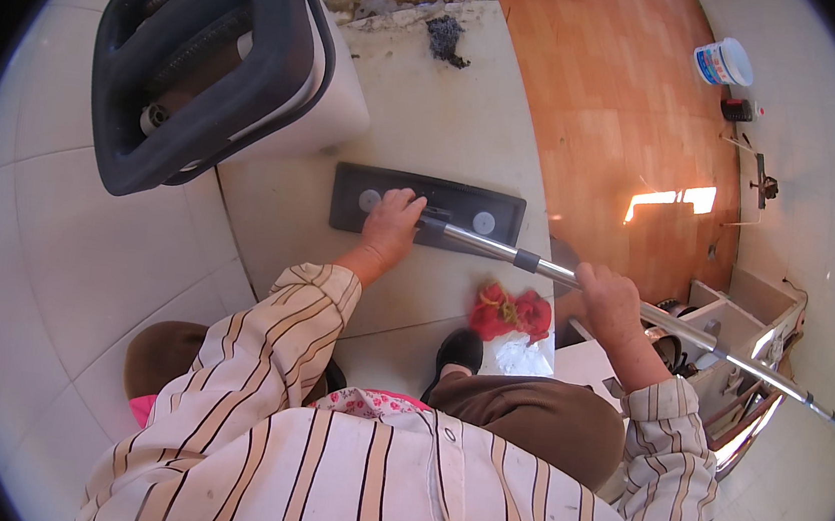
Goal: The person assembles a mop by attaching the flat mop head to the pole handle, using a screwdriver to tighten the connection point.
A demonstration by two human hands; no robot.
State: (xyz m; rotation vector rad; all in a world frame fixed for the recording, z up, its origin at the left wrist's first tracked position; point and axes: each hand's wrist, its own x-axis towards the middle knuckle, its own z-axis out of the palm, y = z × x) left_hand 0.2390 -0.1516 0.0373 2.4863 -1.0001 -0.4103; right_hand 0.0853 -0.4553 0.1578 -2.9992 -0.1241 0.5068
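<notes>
A flat mop lies across in front of me, its dark grey rectangular head [464, 197] on the pale tiled floor. From the middle of the head a silver pole [562, 273] with grey collars slants to the lower right. My left hand [392, 230] has its fingers curled at the mop head, beside the joint where the pole begins; its thumb side hides part of the plate. Further along, my right hand [612, 304] wraps round the pole. Two pale discs show on the plate, one on either side of the joint.
A white bucket with a dark grey rim [283, 42] stands at the upper left. Red bundled cloth [523, 314] and clear plastic [519, 353] lie near my black shoe [459, 348]. Grey fluff [446, 40] sits far off. A white tub [724, 62] and cabinet [734, 316] are right.
</notes>
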